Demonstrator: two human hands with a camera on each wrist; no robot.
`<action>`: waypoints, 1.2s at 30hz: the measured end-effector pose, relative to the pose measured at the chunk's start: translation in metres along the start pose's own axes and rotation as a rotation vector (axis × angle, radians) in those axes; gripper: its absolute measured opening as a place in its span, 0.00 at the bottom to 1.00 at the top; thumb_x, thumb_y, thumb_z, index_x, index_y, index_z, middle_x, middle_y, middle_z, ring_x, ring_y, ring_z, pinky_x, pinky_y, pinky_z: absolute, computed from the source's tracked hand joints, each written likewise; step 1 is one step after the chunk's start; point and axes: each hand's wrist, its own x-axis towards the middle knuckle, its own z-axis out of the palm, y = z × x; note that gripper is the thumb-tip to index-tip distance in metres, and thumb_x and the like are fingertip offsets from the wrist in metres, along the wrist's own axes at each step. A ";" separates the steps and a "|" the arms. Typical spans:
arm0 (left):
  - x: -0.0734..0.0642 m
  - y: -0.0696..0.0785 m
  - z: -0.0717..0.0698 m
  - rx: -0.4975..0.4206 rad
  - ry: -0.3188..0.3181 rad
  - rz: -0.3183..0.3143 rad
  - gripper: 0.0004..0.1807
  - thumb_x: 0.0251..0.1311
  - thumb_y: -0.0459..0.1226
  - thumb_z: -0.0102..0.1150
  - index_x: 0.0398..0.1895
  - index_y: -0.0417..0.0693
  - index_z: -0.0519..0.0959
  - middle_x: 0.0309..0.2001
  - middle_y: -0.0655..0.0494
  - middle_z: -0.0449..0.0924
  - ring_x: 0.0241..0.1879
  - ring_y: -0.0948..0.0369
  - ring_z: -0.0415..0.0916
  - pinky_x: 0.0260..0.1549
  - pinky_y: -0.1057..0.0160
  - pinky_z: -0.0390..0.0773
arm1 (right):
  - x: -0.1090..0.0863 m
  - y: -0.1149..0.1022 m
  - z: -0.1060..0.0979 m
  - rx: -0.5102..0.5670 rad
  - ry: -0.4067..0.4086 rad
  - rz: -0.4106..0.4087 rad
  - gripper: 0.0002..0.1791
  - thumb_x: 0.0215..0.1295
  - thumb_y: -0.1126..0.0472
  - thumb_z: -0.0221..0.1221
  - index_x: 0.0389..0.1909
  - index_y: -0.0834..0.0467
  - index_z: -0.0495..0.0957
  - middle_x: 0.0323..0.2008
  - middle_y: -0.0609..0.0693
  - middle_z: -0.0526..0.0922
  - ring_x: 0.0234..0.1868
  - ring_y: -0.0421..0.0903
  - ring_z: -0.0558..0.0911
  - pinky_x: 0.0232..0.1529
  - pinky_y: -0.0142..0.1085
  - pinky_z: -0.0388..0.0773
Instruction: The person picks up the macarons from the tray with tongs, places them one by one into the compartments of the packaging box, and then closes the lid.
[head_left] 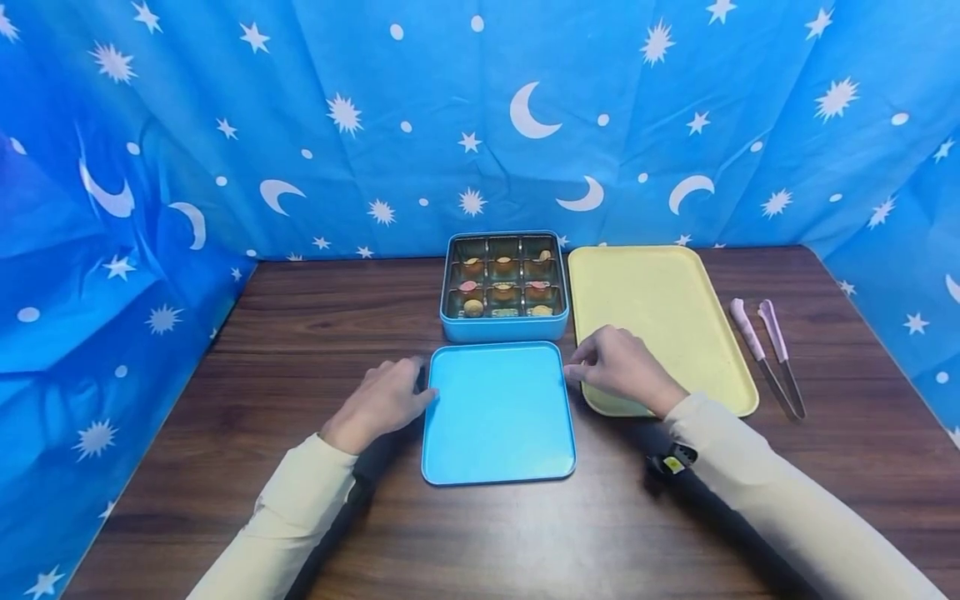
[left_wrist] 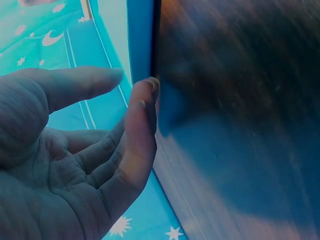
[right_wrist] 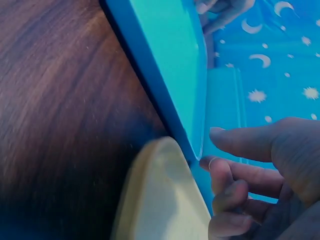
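A square light-blue tin lid [head_left: 498, 417] lies on the table in front of me, its thin rim facing up. My left hand [head_left: 381, 402] is at its left edge, the thumb overlapping the rim in the head view. In the left wrist view, the fingertips [left_wrist: 145, 90] reach the lid's side wall, with the thumb held apart from them. By the lid's upper right corner is my right hand [head_left: 624, 367], over the yellow tray's edge. Its fingers [right_wrist: 230, 195] are loosely bent and nothing lies between them and the thumb.
Just behind the lid stands an open blue tin [head_left: 504, 330] with a divided insert holding several small biscuits. To its right is a pale yellow tray [head_left: 652, 292]. Tongs with pink handles [head_left: 776, 333] lie right of the tray. A blue star-patterned cloth [head_left: 450, 150] hangs behind the table.
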 end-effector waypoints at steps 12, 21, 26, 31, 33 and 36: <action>0.008 0.003 0.007 -0.009 0.013 -0.004 0.16 0.70 0.33 0.58 0.55 0.32 0.74 0.27 0.48 0.76 0.22 0.57 0.76 0.22 0.62 0.77 | 0.007 -0.013 0.015 -0.087 -0.054 0.004 0.11 0.65 0.55 0.69 0.28 0.59 0.90 0.15 0.45 0.80 0.20 0.44 0.75 0.21 0.35 0.67; 0.005 0.006 0.001 -0.043 0.005 -0.010 0.17 0.69 0.34 0.60 0.56 0.33 0.74 0.28 0.48 0.77 0.22 0.57 0.77 0.22 0.62 0.77 | 0.008 -0.014 0.016 -0.082 -0.038 0.033 0.15 0.63 0.60 0.69 0.16 0.56 0.84 0.12 0.46 0.77 0.18 0.44 0.75 0.20 0.34 0.68; 0.001 0.007 -0.004 -0.087 -0.007 0.008 0.27 0.70 0.34 0.58 0.68 0.32 0.68 0.27 0.50 0.79 0.22 0.59 0.79 0.23 0.62 0.80 | 0.005 -0.015 0.009 0.002 -0.062 0.080 0.12 0.65 0.61 0.67 0.21 0.57 0.85 0.16 0.47 0.81 0.20 0.44 0.80 0.25 0.35 0.75; -0.005 0.010 -0.011 -0.143 0.007 0.038 0.34 0.69 0.33 0.59 0.75 0.32 0.60 0.30 0.49 0.81 0.23 0.61 0.82 0.26 0.61 0.84 | -0.001 -0.017 -0.005 0.130 -0.048 0.120 0.07 0.64 0.63 0.65 0.29 0.61 0.85 0.21 0.50 0.85 0.23 0.44 0.85 0.31 0.37 0.82; -0.007 0.012 -0.014 -0.158 0.027 0.062 0.34 0.70 0.33 0.58 0.75 0.33 0.60 0.31 0.49 0.82 0.23 0.61 0.82 0.26 0.61 0.84 | -0.004 -0.017 -0.010 0.179 -0.032 0.126 0.07 0.65 0.64 0.64 0.31 0.63 0.85 0.24 0.51 0.86 0.24 0.44 0.86 0.32 0.38 0.84; -0.010 0.017 -0.020 -0.178 0.067 0.095 0.33 0.70 0.33 0.57 0.75 0.34 0.60 0.32 0.48 0.83 0.23 0.61 0.83 0.27 0.61 0.85 | -0.007 -0.018 -0.018 0.218 0.000 0.125 0.07 0.66 0.63 0.62 0.33 0.65 0.83 0.26 0.52 0.86 0.25 0.46 0.87 0.32 0.39 0.84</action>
